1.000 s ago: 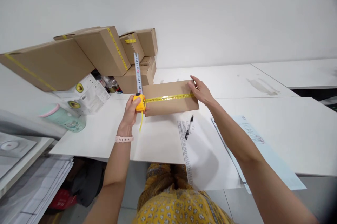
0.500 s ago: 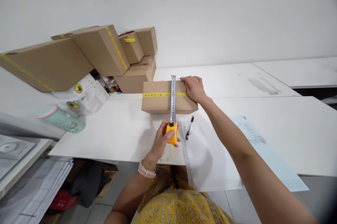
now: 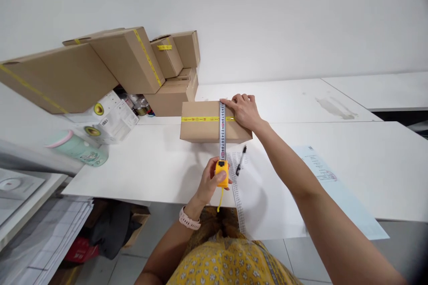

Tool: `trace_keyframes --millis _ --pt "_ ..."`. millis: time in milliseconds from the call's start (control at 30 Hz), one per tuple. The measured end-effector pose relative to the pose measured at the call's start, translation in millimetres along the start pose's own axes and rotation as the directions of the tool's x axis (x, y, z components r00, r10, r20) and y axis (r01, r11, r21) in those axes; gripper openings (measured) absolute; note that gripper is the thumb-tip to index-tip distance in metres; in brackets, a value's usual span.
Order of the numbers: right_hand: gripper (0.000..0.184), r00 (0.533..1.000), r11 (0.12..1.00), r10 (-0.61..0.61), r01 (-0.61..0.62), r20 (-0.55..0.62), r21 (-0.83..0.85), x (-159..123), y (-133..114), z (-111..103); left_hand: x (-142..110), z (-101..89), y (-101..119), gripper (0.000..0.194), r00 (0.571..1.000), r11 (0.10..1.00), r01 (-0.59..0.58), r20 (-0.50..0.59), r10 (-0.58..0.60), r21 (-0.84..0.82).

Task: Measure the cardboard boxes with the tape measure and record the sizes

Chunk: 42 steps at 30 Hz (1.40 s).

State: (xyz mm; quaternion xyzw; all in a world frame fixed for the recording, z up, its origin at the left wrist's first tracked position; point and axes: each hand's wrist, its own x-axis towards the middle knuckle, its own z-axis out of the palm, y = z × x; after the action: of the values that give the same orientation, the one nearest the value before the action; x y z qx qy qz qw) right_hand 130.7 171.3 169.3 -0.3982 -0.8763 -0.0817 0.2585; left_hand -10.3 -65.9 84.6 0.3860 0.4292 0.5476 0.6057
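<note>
My left hand [image 3: 210,181] is closed round a yellow tape measure [image 3: 221,174], just in front of a small cardboard box [image 3: 200,130]. The metal blade [image 3: 222,131] runs out away from me across the top of the box to its far edge. Yellow tape [image 3: 197,119] bands the box lengthwise, and the blade crosses it. My right hand [image 3: 245,110] rests on the right end of the box, with a finger stretched to the blade's far tip and the other fingers curled. Whether it pinches the tip or only presses it, I cannot tell.
A black pen [image 3: 240,160] lies on a spiral notebook [image 3: 257,204], right of the tape measure. Farther right is a pale blue sheet [image 3: 334,187]. Stacked cardboard boxes [image 3: 123,59], an avocado-printed white box [image 3: 110,117] and a mint tumbler [image 3: 80,147] stand at the left.
The tape measure has shifted slightly right and toward me, so its tip now lies at the box's far edge. My right index finger has reached left onto the tip.
</note>
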Motion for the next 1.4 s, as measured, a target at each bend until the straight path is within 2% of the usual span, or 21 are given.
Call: trace_keyframes --millis 333,533,667,800,900,967,1033,1067,1133,1200,1267,1333,1400 --pt "0.054 1.000 1.000 0.011 -0.011 0.000 0.009 -1.6 0.9 2.2 -0.3 -4.3 -2.7 0.059 0.999 1.000 -0.011 0.034 0.010 0.027" --pt "0.056 0.983 0.984 0.170 -0.166 -0.069 0.063 -12.9 -6.1 1.7 -13.2 -7.1 -9.9 0.060 0.995 0.995 -0.094 0.034 0.096 -0.040" --pt "0.057 0.981 0.993 0.105 -0.096 -0.163 0.065 -33.3 -20.6 5.5 -25.2 -7.8 -13.8 0.062 0.988 0.989 -0.147 0.035 0.148 -0.032" --pt "0.053 0.961 0.998 0.051 -0.038 -0.272 0.052 -63.9 -38.4 23.8 -37.9 -6.5 -18.4 0.062 0.994 0.995 -0.095 0.048 0.095 -0.009" --pt "0.041 0.969 0.995 0.018 0.006 -0.248 0.097 -85.1 -49.0 38.2 -47.2 -3.5 -21.7 0.060 0.998 0.999 -0.032 0.059 0.032 0.003" --pt "0.033 0.965 0.976 0.077 -0.022 -0.250 0.215 -95.7 -53.1 41.2 -52.4 -2.0 -24.1 0.061 0.997 1.000 0.003 0.075 -0.004 0.005" --pt "0.036 0.920 0.900 0.270 -0.136 -0.283 0.414 -104.1 -54.1 36.1 -56.8 -2.2 -26.9 0.065 0.994 0.999 0.039 0.104 -0.040 0.010" --pt "0.040 0.876 0.818 0.396 -0.200 -0.276 0.539 -107.8 -53.4 30.6 -58.9 -3.0 -28.3 0.067 0.991 0.998 0.052 0.124 -0.054 0.019" --pt "0.046 0.797 0.577 0.585 -0.281 -0.148 0.767 -115.8 -50.6 15.9 -63.4 -5.8 -30.9 0.070 0.980 0.994 0.078 0.175 -0.090 0.073" --pt "0.049 0.779 0.315 0.625 -0.313 0.052 0.896 -126.0 -46.9 0.6 -67.8 -9.4 -33.0 0.074 0.963 0.978 0.106 0.227 -0.146 0.179" --pt "0.048 0.773 0.120 0.606 -0.323 0.188 0.939 -139.7 -44.2 -10.6 -71.4 -12.6 -34.6 0.076 0.942 0.948 0.118 0.267 -0.201 0.297" --pt "0.048 0.750 0.007 0.614 -0.316 0.246 0.949 -157.3 -44.9 -15.6 -73.5 -14.1 -36.3 0.077 0.931 0.926 0.113 0.288 -0.225 0.359" --pt "0.047 0.734 -0.036 0.618 -0.332 0.282 0.942 -177.5 -51.7 -15.4 -73.8 -13.7 -38.0 0.085 0.929 0.926 0.119 0.289 -0.230 0.358"
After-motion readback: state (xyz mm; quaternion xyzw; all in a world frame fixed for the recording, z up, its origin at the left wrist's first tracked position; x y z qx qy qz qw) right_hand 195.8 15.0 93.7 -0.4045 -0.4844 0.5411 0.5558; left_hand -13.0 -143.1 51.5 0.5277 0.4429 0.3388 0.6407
